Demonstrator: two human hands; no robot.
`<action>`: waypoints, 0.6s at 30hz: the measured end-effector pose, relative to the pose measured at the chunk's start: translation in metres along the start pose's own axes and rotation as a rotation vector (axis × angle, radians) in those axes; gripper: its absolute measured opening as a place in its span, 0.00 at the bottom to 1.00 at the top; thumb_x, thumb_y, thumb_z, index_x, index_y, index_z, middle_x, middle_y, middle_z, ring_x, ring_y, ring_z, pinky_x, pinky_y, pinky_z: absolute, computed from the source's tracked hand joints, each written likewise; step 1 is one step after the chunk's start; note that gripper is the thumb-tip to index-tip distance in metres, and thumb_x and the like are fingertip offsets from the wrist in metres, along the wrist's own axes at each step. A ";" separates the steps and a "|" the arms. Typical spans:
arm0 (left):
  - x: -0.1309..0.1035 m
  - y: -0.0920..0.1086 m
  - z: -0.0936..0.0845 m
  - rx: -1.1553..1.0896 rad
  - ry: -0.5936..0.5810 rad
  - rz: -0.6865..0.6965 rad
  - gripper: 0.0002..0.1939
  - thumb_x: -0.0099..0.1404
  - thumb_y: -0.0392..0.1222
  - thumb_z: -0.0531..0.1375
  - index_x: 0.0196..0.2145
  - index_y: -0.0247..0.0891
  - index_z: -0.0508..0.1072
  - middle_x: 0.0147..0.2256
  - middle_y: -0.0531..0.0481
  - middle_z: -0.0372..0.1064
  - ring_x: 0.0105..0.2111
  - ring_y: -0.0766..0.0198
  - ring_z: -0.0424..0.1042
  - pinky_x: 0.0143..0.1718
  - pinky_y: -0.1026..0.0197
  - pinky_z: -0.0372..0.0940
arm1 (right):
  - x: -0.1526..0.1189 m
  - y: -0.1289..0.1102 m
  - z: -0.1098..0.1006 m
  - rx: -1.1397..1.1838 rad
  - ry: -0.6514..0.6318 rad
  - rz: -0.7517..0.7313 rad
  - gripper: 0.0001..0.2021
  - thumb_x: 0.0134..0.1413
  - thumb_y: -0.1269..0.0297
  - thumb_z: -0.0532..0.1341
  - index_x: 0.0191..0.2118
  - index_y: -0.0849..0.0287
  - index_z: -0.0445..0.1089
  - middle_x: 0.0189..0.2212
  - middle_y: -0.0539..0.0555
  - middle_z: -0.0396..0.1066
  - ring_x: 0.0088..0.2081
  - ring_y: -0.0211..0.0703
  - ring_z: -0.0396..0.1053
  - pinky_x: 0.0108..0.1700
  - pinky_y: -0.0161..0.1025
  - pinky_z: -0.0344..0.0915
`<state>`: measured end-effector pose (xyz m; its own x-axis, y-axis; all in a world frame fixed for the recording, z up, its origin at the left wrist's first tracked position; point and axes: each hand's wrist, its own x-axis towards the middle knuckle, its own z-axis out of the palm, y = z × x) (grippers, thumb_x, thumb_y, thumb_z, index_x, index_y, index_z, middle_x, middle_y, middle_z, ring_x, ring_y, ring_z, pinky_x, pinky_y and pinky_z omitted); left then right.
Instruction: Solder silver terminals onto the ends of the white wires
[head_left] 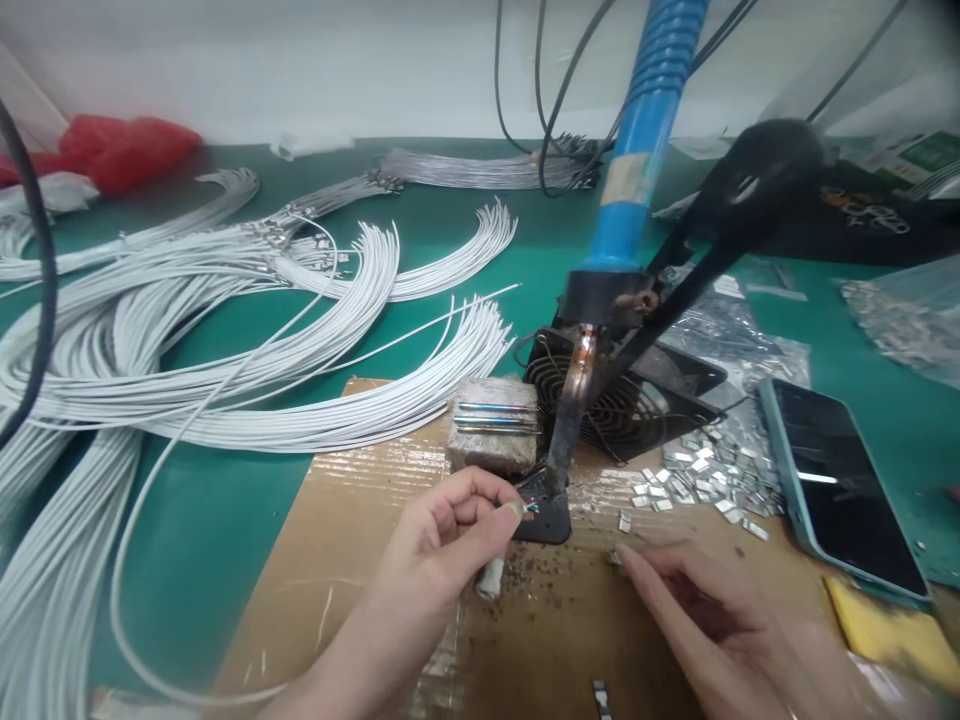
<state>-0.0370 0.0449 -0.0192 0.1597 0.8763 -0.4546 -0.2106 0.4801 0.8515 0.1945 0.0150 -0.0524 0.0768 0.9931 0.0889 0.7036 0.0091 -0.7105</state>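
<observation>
My left hand (461, 535) pinches the stripped end of a white cable, whose thin coloured wires (531, 507) poke out past the fingertips. Just above it, a blue-handled soldering iron (626, 190) hangs tip-down in a black stand (551, 525). My right hand (697, 610) is low over the cardboard (375, 510), thumb and finger pinched on a small metal connector (615, 557), mostly covered by the fingertips. One loose connector (625, 521) lies a little beyond that hand, and another connector (601, 700) is at the bottom edge.
White cable bundles (300, 390) spread over the green mat at left. Solder sticks (495, 418) rest on a wrapped block behind my left hand. A fan (622, 390) stands behind the iron. At right are a connector pile (697, 470), a phone (844, 480) and a yellow sponge (900, 635).
</observation>
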 end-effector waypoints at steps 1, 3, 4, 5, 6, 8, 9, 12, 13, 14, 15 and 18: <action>-0.001 -0.001 0.001 0.021 -0.011 0.009 0.12 0.66 0.49 0.68 0.36 0.37 0.77 0.23 0.59 0.62 0.23 0.70 0.56 0.26 0.65 0.49 | -0.002 0.005 -0.002 -0.031 -0.005 -0.001 0.18 0.64 0.48 0.63 0.27 0.51 0.78 0.20 0.48 0.74 0.18 0.40 0.71 0.19 0.32 0.67; -0.004 -0.003 0.004 0.065 -0.022 0.026 0.13 0.65 0.50 0.68 0.35 0.37 0.75 0.23 0.59 0.61 0.23 0.70 0.55 0.25 0.65 0.49 | -0.005 0.010 -0.005 -0.085 0.017 -0.027 0.16 0.62 0.47 0.66 0.30 0.51 0.80 0.22 0.48 0.76 0.20 0.40 0.74 0.19 0.31 0.69; -0.005 -0.003 0.006 0.091 -0.016 0.027 0.13 0.65 0.50 0.68 0.34 0.37 0.75 0.23 0.59 0.61 0.22 0.70 0.55 0.24 0.65 0.49 | -0.006 0.010 -0.006 -0.089 0.035 -0.057 0.14 0.62 0.48 0.66 0.32 0.51 0.80 0.25 0.48 0.78 0.21 0.41 0.76 0.20 0.30 0.70; -0.007 -0.004 0.008 0.116 -0.006 0.028 0.13 0.65 0.50 0.68 0.33 0.37 0.74 0.22 0.59 0.61 0.22 0.70 0.55 0.24 0.65 0.49 | -0.007 0.008 -0.006 -0.069 0.063 -0.086 0.13 0.62 0.49 0.66 0.34 0.52 0.80 0.26 0.48 0.79 0.23 0.41 0.77 0.21 0.30 0.71; -0.009 -0.005 0.010 0.139 0.010 0.030 0.13 0.64 0.49 0.67 0.33 0.37 0.74 0.22 0.59 0.61 0.22 0.70 0.55 0.23 0.65 0.48 | -0.008 0.004 -0.005 -0.024 0.096 -0.109 0.11 0.62 0.51 0.67 0.34 0.51 0.80 0.26 0.48 0.79 0.23 0.40 0.77 0.23 0.29 0.72; -0.013 -0.006 0.014 0.170 0.037 0.029 0.13 0.63 0.49 0.68 0.31 0.37 0.73 0.22 0.59 0.62 0.21 0.71 0.55 0.22 0.66 0.47 | -0.011 -0.007 -0.003 0.112 0.123 -0.135 0.08 0.63 0.55 0.67 0.35 0.51 0.81 0.25 0.47 0.78 0.21 0.38 0.75 0.28 0.29 0.75; -0.015 -0.007 0.016 0.176 0.042 0.030 0.13 0.63 0.49 0.68 0.31 0.37 0.73 0.22 0.59 0.62 0.21 0.71 0.55 0.22 0.66 0.47 | -0.012 -0.013 0.000 0.188 0.116 -0.128 0.07 0.63 0.57 0.67 0.36 0.51 0.81 0.25 0.47 0.78 0.20 0.37 0.73 0.30 0.29 0.76; -0.023 -0.008 0.021 0.168 0.069 0.022 0.13 0.64 0.48 0.68 0.32 0.36 0.73 0.22 0.59 0.63 0.21 0.72 0.58 0.23 0.68 0.49 | -0.017 -0.029 0.009 0.403 -0.019 -0.071 0.07 0.65 0.63 0.67 0.42 0.48 0.84 0.30 0.48 0.80 0.24 0.37 0.77 0.29 0.26 0.74; -0.025 -0.008 0.022 0.160 0.085 0.017 0.13 0.64 0.48 0.68 0.32 0.36 0.73 0.22 0.59 0.63 0.21 0.72 0.59 0.24 0.68 0.51 | -0.019 -0.033 0.012 0.461 -0.048 -0.041 0.08 0.65 0.64 0.67 0.43 0.47 0.85 0.30 0.48 0.80 0.25 0.36 0.77 0.27 0.25 0.73; -0.027 -0.008 0.024 0.149 0.104 0.015 0.13 0.63 0.48 0.68 0.32 0.36 0.73 0.22 0.60 0.63 0.21 0.73 0.60 0.24 0.68 0.52 | -0.021 -0.036 0.015 0.512 -0.051 -0.006 0.09 0.64 0.64 0.68 0.45 0.45 0.85 0.30 0.48 0.79 0.24 0.35 0.76 0.25 0.24 0.71; -0.028 -0.008 0.025 0.140 0.120 0.012 0.13 0.63 0.47 0.68 0.31 0.36 0.73 0.22 0.60 0.63 0.21 0.73 0.61 0.24 0.69 0.53 | -0.023 -0.039 0.018 0.554 -0.036 0.028 0.09 0.64 0.63 0.68 0.45 0.43 0.85 0.28 0.47 0.77 0.22 0.34 0.73 0.23 0.24 0.69; -0.031 -0.007 0.028 0.122 0.149 0.007 0.13 0.61 0.47 0.69 0.30 0.36 0.74 0.21 0.59 0.65 0.20 0.73 0.61 0.24 0.69 0.55 | -0.027 -0.047 0.023 0.625 -0.013 0.089 0.08 0.62 0.62 0.69 0.43 0.41 0.86 0.22 0.46 0.71 0.18 0.33 0.66 0.19 0.24 0.64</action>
<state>-0.0130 0.0134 -0.0037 0.0124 0.8804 -0.4740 -0.0912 0.4731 0.8763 0.1429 -0.0096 -0.0380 0.1042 0.9945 0.0051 0.1488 -0.0105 -0.9888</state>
